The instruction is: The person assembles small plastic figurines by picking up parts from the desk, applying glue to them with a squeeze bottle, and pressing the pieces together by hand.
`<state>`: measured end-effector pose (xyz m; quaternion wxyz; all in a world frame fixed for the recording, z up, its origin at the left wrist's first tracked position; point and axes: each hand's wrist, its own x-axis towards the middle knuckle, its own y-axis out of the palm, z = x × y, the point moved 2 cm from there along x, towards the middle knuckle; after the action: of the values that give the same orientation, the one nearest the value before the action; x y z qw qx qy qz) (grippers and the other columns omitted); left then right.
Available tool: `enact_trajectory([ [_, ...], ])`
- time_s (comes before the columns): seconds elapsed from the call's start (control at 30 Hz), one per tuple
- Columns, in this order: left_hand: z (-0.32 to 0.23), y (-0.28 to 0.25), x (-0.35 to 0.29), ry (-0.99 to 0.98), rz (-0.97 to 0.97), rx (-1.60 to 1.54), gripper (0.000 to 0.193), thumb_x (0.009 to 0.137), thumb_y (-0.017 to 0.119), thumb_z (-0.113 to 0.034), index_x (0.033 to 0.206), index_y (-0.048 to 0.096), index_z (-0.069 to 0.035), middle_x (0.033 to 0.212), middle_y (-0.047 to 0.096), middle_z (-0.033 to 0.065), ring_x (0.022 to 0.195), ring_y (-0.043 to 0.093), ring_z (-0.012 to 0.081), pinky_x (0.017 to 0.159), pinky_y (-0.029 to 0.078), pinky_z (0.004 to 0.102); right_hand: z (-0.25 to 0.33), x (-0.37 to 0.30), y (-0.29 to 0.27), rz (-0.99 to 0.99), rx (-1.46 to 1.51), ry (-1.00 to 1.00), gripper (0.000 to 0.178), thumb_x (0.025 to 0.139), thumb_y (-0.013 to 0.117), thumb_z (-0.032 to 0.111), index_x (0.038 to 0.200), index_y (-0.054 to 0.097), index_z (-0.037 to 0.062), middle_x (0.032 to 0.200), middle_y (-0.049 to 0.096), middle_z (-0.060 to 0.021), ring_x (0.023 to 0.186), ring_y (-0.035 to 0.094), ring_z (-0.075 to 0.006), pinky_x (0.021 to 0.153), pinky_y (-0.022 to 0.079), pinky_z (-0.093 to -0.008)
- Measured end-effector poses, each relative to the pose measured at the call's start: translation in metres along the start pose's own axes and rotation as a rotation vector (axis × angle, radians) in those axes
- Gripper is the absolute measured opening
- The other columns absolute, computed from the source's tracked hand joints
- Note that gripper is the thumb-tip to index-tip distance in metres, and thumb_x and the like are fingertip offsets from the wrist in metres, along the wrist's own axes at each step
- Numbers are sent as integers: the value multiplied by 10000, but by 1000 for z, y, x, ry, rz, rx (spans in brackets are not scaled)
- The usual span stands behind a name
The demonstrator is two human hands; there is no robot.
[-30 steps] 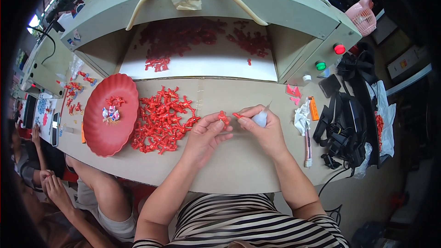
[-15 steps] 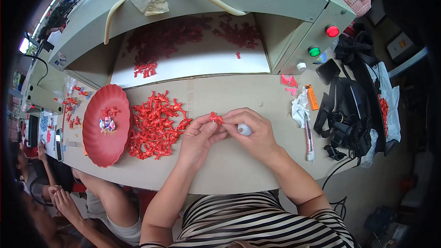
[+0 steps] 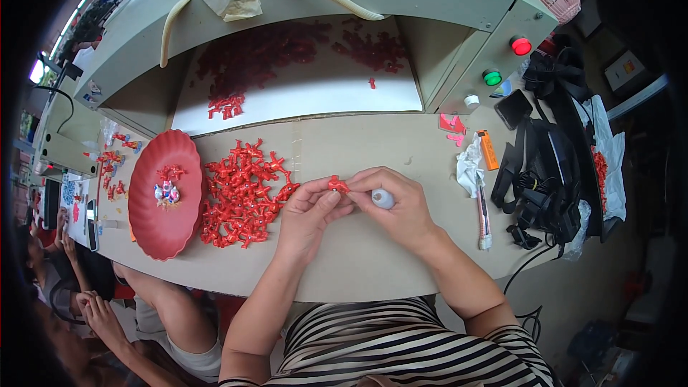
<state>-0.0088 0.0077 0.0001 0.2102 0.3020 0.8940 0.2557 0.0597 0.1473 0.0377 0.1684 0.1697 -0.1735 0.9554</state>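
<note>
A small glossy red figure (image 3: 337, 185) is pinched between the fingertips of my left hand (image 3: 309, 208), over the middle of the bench. Close against it from the right, my right hand (image 3: 398, 204) is closed around a small white bottle (image 3: 383, 198), whose rounded end shows between the fingers. The tips of both hands nearly meet at the figure and hide part of it. To the left of my left hand lies a loose pile of similar red figures (image 3: 244, 197).
A red scalloped tray (image 3: 147, 226) with a few figures stands left of the pile. Ahead, a grey-green cabinet (image 3: 459, 0) holds many red parts. To the right are an orange box (image 3: 489, 150), crumpled tissue (image 3: 469, 166) and black straps (image 3: 541, 172). Another person's hands (image 3: 100, 315) show at lower left.
The red figure has turned slightly between my fingertips. Both my hands keep nearly the same place and grip.
</note>
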Motion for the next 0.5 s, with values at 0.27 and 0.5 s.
enact_trajectory([
  [0.27, 0, -1, -1, 29, -21, 52, 210, 832, 537, -20, 1041, 539, -10, 975, 593, 88, 888, 584, 168, 774, 516, 316, -3, -1, 2, 17, 50, 83, 104, 748, 613, -28, 836, 576, 11, 882, 613, -72, 808, 588, -141, 714, 472, -257],
  [0.5, 2, -2, 0, 40, -33, 70, 184, 827, 534, -3, 1010, 556, 5, 962, 597, 98, 869, 588, 165, 760, 525, 307, -12, -2, 3, 54, 224, 271, 93, 764, 609, -16, 832, 551, 12, 875, 609, -70, 817, 571, -122, 729, 462, -250],
])
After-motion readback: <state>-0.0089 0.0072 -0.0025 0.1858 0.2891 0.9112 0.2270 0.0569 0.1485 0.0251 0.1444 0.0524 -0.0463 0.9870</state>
